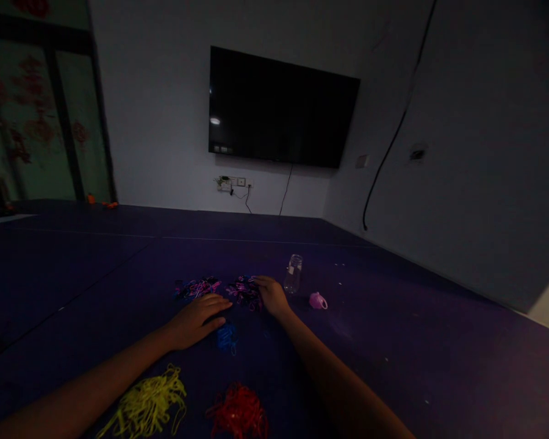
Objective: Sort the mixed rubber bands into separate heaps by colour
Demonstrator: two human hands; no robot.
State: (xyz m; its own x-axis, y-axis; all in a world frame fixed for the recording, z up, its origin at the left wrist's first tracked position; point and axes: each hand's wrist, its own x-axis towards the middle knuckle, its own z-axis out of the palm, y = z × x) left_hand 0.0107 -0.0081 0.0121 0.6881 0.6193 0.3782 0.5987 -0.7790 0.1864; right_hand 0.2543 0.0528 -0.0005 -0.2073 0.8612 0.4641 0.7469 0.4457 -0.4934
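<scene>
My left hand (200,322) lies low over the purple surface, fingers stretched out, beside a pile of mixed pink, purple and dark rubber bands (204,286). Just right of its thumb sits a small heap of blue bands (226,336). At the right edge of a second mixed pile of bands (244,292), my right hand (271,295) rests with its fingers extended onto the bands. Closer to me are a yellow heap of bands (150,402), partly behind my left forearm, and a red heap of bands (238,412). Neither hand visibly grips anything.
A clear plastic bottle (293,274) stands just beyond my right hand, with a pink cap with a loop (318,300) to its right. Small white scraps (340,283) dot the purple surface (416,341). A television (281,110) hangs on the far wall.
</scene>
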